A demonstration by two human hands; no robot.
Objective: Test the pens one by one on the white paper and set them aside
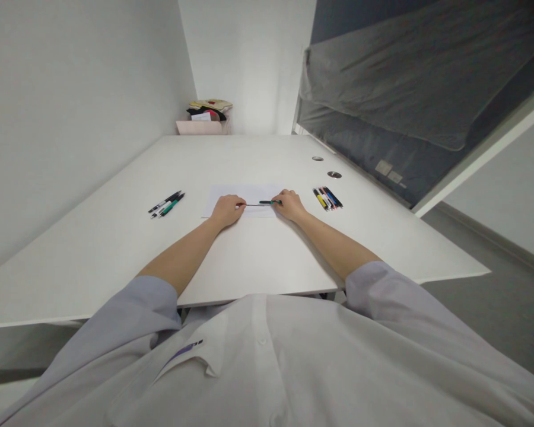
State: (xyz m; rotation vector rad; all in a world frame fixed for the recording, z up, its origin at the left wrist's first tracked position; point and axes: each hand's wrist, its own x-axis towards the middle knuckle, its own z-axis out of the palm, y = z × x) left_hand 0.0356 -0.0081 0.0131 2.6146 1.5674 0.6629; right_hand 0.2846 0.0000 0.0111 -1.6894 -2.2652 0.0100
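Note:
Over a sheet of white paper (258, 191), my left hand (228, 210) is closed in a pinch on a thin dark rod (254, 205) that looks like a pen refill. It points right, toward the other hand. My right hand (290, 205) is closed on a green and black pen (267, 202), whose dark end points left, just above the rod. Whether the pen and rod touch, I cannot tell. Left of the paper lie several pens, among them a green pen (172, 205). To the right sits a row of coloured pens (327, 198).
The white table (258, 255) runs back to a pale pink box (200, 127) heaped with cloth-like items. Two round metal inserts (334, 175) are set in the right side of the tabletop. A dark panel draped with grey cloth (396, 77) borders the right edge.

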